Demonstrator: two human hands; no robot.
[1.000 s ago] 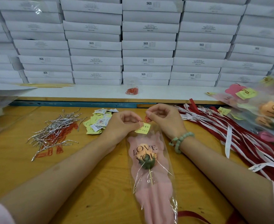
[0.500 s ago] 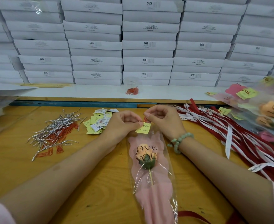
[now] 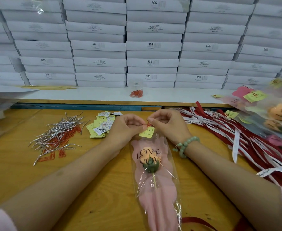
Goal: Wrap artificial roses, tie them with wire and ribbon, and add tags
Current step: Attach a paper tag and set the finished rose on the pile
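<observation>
A wrapped orange rose in a clear sleeve printed "LOVE YOU" over pink paper lies lengthwise on the wooden table between my forearms. At its top edge sits a yellow tag with a small red paper clip. My left hand pinches the sleeve's top edge beside the tag. My right hand pinches the clip at the tag's upper edge. Fingertips of both hands nearly touch.
Silver wire ties over red paper clips lie at left. Loose tags are piled behind my left hand. Red and white ribbons spread at right, finished roses beyond. A bag of red clips sits before stacked white boxes.
Both hands stay at the sleeve's top. The right hand's fingers have shifted slightly on the clip, and the tag sits a little closer under them.
</observation>
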